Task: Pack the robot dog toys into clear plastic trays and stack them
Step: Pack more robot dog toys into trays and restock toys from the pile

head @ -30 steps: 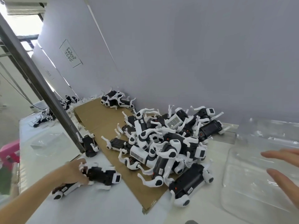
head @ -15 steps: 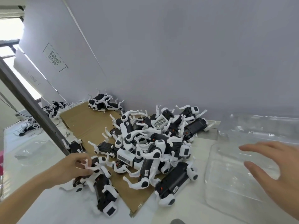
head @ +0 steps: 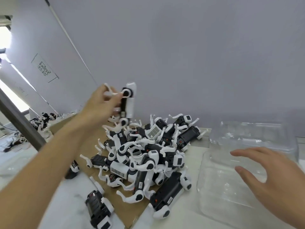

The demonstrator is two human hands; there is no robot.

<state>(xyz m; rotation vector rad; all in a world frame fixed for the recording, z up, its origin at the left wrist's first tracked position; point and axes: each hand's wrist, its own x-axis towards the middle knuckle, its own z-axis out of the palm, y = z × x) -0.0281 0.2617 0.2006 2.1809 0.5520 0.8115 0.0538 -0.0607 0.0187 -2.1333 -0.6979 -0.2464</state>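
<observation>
My left hand is raised above the heap and grips a black-and-white robot dog toy by its white leg, the body hanging upright. A heap of robot dog toys lies on a brown cardboard sheet in the middle of the white table. One more toy lies alone at the near left of the cardboard. My right hand hovers with spread fingers over the clear plastic trays at the right, holding nothing.
A grey wall stands close behind the heap. A slanted metal post crosses at the left, with more toys and another clear tray beyond it. A further clear tray sits behind the near ones.
My left hand lifted one toy from the table's near left up above the heap. Another toy stayed lying on the table. My right hand drifted a little lower over the trays.
</observation>
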